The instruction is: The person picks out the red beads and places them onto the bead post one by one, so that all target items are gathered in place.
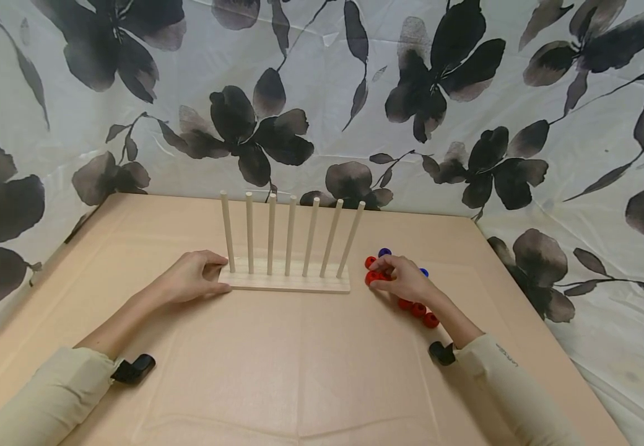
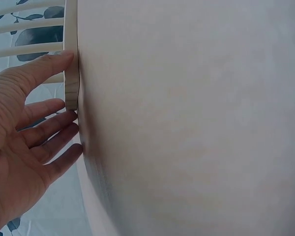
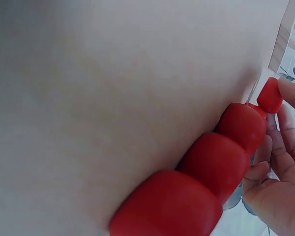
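A pale wooden rack (image 1: 288,284) with a row of upright pegs stands on the table. My left hand (image 1: 191,277) grips the left end of its base, with the thumb (image 2: 49,66) on the base's edge and the fingers around the end. To the right of the rack, my right hand (image 1: 408,280) pinches a red bead (image 3: 270,96) between thumb and fingers. Several more red beads (image 1: 418,310) lie in a slanting line beneath and beside that hand, large and close in the right wrist view. Every peg in view is bare.
One blue bead (image 1: 384,252) lies just beyond my right hand, and another blue bead (image 1: 425,272) shows partly behind it. The table (image 1: 277,371) has a light tan cover. Flower-patterned cloth (image 1: 322,74) hangs behind the table and runs along its sides.
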The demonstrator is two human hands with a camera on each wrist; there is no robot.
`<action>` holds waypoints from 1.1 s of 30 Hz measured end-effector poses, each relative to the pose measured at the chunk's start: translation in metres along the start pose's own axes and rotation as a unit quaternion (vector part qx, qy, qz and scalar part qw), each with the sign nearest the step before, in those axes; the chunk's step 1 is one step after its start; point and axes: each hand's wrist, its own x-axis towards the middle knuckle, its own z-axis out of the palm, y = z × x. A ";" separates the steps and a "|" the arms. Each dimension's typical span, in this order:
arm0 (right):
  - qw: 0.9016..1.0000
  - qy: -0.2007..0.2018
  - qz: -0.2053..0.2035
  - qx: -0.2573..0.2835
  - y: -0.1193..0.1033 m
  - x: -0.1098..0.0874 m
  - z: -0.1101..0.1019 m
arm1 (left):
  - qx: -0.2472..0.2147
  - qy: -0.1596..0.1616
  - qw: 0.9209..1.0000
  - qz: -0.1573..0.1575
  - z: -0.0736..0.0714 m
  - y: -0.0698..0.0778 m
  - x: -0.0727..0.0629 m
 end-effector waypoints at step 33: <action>0.995 0.083 -0.036 0.035 -0.055 -0.008 -0.040 | 0.005 -0.006 1.000 -0.004 -0.002 0.001 0.002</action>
